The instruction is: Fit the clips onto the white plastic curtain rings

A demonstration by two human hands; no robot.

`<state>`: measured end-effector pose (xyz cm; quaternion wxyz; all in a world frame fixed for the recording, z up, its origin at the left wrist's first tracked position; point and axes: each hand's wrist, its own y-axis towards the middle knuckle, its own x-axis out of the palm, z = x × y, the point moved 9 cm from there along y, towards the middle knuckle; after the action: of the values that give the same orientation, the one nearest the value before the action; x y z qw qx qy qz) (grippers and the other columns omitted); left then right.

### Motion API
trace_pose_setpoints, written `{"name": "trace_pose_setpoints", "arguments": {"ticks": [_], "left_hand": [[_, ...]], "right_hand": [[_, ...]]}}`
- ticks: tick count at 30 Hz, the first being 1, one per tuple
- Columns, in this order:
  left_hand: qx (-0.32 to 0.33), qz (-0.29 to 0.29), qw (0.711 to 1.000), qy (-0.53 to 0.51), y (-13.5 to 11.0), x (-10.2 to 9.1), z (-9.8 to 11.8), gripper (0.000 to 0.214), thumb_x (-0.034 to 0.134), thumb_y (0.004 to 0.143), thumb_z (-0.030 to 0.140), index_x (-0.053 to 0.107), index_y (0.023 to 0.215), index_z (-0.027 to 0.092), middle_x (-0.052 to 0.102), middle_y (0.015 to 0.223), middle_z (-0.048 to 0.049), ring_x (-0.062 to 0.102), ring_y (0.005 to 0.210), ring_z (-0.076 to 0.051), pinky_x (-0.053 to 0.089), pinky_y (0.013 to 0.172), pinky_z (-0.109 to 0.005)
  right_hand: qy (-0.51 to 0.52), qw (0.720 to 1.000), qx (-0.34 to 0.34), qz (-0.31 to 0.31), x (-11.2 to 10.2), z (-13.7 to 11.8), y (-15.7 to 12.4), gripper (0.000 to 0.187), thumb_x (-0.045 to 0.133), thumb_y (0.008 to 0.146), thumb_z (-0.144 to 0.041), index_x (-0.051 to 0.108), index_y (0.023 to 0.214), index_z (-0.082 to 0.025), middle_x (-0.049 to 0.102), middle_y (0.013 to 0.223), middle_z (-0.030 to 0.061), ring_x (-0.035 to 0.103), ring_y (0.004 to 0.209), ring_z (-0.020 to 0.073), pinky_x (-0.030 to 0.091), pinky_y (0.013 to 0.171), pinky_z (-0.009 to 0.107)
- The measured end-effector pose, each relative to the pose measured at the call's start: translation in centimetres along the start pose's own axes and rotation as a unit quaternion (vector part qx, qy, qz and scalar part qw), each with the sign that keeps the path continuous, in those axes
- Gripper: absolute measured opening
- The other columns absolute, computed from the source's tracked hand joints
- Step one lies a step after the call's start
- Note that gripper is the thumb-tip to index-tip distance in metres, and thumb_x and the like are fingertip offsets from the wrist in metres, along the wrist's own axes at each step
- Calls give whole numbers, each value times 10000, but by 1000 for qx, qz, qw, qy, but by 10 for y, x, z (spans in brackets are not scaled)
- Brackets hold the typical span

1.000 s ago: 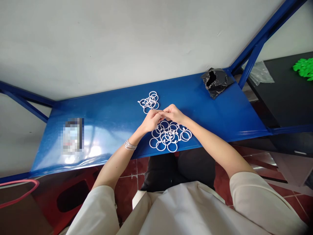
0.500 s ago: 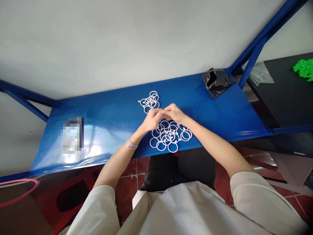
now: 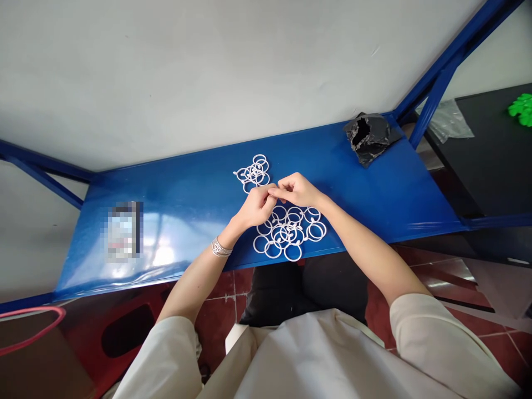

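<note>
My left hand (image 3: 257, 206) and my right hand (image 3: 301, 192) meet over the blue table, fingertips touching, both closed. Whatever lies between their fingers is hidden; I cannot make it out. Just below them, by the table's near edge, spreads a larger loose pile of thin white rings (image 3: 293, 227), each with a small tab. A smaller heap of similar white rings (image 3: 254, 173) lies just beyond my left hand.
The blue table (image 3: 195, 188) backs onto a pale wall. A crumpled black plastic bag (image 3: 376, 141) lies at its far right, a blurred-out object (image 3: 122, 233) at its left. A dark surface to the right bears a clear plastic bag (image 3: 451, 122) and green pieces (image 3: 521, 109).
My hands stay together over the rings, with small finger shifts; the right index finger now stretches across toward the left hand. Both ring piles look the same.
</note>
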<state>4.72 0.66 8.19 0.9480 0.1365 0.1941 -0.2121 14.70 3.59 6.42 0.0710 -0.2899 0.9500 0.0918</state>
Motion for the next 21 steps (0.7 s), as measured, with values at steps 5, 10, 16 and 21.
{"name": "trace_pose_setpoints", "arguments": {"ticks": [5, 10, 16, 21], "left_hand": [[23, 29, 999, 24, -2, -1, 6, 164, 524, 895, 257, 515, 738, 209, 510, 631, 22, 403, 574, -117, 333, 597, -289], [84, 48, 995, 19, -4, -3, 16, 132, 511, 856, 196, 497, 726, 211, 515, 624, 24, 412, 559, -109, 332, 559, -267], [148, 50, 986, 60, -10, -2, 32, 92, 494, 806, 134, 502, 759, 213, 562, 656, 14, 436, 553, -107, 352, 545, -262], [170, 64, 981, 67, -13, -4, 37, 169, 488, 829, 113, 430, 716, 225, 493, 604, 23, 402, 528, -105, 309, 519, -264]], "right_hand": [[29, 999, 9, 9, 5, 1, -1, 754, 810, 902, -693, 320, 542, -247, 266, 543, -85, 239, 544, 65, 180, 512, 284], [116, 993, 24, 2, 12, 3, -1, 772, 901, 828, -678, 349, 515, -240, 312, 494, -90, 255, 501, 50, 164, 467, 263], [236, 969, 65, -24, 22, 2, -3, 829, 1053, 665, -515, 293, 474, -243, 296, 473, -111, 274, 444, 27, 182, 422, 232], [278, 958, 71, -26, 30, 1, -4, 854, 1069, 643, -476, 271, 453, -239, 247, 457, -122, 257, 427, 22, 168, 411, 225]]}}
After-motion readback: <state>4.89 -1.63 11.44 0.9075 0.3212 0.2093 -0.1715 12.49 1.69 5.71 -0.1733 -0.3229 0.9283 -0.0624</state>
